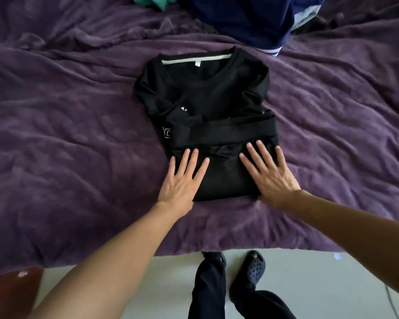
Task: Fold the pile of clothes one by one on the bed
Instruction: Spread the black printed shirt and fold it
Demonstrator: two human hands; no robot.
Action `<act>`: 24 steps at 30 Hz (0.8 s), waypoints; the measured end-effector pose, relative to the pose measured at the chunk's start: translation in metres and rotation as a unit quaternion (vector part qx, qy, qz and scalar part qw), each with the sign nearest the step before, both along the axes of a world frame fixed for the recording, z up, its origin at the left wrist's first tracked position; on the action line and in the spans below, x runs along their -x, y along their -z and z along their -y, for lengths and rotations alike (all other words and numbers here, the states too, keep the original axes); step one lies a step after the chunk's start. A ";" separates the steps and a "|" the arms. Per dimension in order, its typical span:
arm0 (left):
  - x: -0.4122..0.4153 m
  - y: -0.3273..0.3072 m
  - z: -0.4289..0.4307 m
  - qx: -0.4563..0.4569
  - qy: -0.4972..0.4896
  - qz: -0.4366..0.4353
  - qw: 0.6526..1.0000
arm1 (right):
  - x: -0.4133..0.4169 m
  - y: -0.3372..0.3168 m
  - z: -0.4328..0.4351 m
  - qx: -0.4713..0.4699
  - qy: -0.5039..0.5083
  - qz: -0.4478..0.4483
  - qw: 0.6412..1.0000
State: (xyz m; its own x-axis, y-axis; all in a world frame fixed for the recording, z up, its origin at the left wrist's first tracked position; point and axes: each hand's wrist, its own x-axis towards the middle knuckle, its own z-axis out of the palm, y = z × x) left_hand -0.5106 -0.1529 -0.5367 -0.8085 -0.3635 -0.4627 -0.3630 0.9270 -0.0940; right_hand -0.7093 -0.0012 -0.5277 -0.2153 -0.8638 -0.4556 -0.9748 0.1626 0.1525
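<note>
Head camera: your left hand [182,180] and right hand [270,173] lie flat, fingers spread wide, pressing the near fold of the black long-sleeved shirt [203,93] on the purple blanket [78,134]; beyond the shirt, a navy garment [244,19].

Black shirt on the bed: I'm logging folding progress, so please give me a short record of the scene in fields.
garment: black shirt, neckline pointing away from the person
fold state: sleeves folded in across the front, lower part folded up over the body
hands: left hand and right hand both flat, fingers spread, pressing the folded-up lower part
surface: purple blanket, wrinkled
other clothes: navy garment and teal garment at the far edge
</note>
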 end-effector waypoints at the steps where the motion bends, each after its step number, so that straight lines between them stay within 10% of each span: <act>1: 0.001 0.003 0.003 -0.018 -0.007 -0.001 1.000 | 0.002 0.003 0.003 0.006 0.010 0.006 1.000; 15: 0.018 -0.147 0.091 -0.438 -0.266 0.042 0.857 | 0.035 -0.150 0.064 -0.157 0.173 0.375 0.897; 24: 0.089 -0.081 0.213 -0.335 -0.576 -0.265 0.697 | 0.132 -0.078 0.190 0.144 0.399 0.374 0.824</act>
State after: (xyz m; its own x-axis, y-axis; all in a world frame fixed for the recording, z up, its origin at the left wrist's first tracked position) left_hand -0.5995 -0.3662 -0.4553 -0.2797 -0.7583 -0.5888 -0.7224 -0.2377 0.6493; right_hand -0.8416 -0.1910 -0.4496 -0.5192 -0.6779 -0.5204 -0.3427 0.7230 -0.5999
